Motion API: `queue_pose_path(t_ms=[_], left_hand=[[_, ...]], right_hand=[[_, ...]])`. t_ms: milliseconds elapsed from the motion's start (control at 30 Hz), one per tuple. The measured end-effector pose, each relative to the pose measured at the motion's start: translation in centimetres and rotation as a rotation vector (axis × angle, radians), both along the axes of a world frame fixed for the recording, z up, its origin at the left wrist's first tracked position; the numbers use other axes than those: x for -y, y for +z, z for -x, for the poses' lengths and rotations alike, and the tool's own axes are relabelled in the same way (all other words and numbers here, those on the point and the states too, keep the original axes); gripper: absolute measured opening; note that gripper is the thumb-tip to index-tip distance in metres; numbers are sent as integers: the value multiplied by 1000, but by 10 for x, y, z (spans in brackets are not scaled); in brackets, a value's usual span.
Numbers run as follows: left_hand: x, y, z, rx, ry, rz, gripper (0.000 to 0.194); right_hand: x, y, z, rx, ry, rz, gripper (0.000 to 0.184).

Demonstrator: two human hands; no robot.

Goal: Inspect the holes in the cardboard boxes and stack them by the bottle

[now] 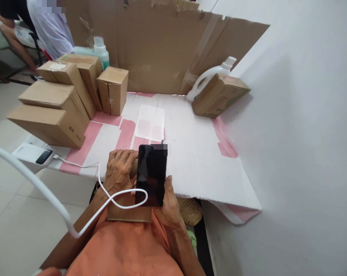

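A black smartphone (152, 172) stands close to my body at the front edge of the table, its dark screen towards me. My right hand (170, 201) grips its right side, thumb along the edge. My left hand (120, 168) is curled over a brown cardboard box (129, 214), which rests against my lap, partly behind the phone. Most of that box is covered by the hand and phone. A white cable (127, 207) loops in front of the box and the phone's lower part.
Several cardboard boxes (46, 119) stand at the left, with a power bank (32, 152) beside them. A thin white sheet (150, 122) lies mid-table. At the back right, a box (219, 96) leans by a white jug (210, 76). A cardboard panel (161, 46) and wall bound the table.
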State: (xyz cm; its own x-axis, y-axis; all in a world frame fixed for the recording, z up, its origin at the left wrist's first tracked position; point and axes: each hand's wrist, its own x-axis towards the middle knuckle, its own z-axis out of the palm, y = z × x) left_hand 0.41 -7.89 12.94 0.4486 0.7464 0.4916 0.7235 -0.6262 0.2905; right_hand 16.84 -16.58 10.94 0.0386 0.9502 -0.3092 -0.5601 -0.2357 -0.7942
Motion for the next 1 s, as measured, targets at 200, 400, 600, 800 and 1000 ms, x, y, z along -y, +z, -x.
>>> queue_pose_path(t_ms=[200,400,600,800,1000], left_hand=[[0,0,-1,-15,19,20,39],[-2,-1,-2,-15,18,-3,37],[-3,1,-3,-15,12,-3,35],[-4,3,-3,-25,6,-2,40],[-6,3,-4,-20,4,-12,38]], right_hand=[[-3,-2,0,-59,-21,55,70],[-2,-9,-4,-56,-26,67,59],[-7,5,1,-141,-40,102,59],[-27,0,-30,-20,-232,109,61],[-56,-40,-101,730,-434,102,63]])
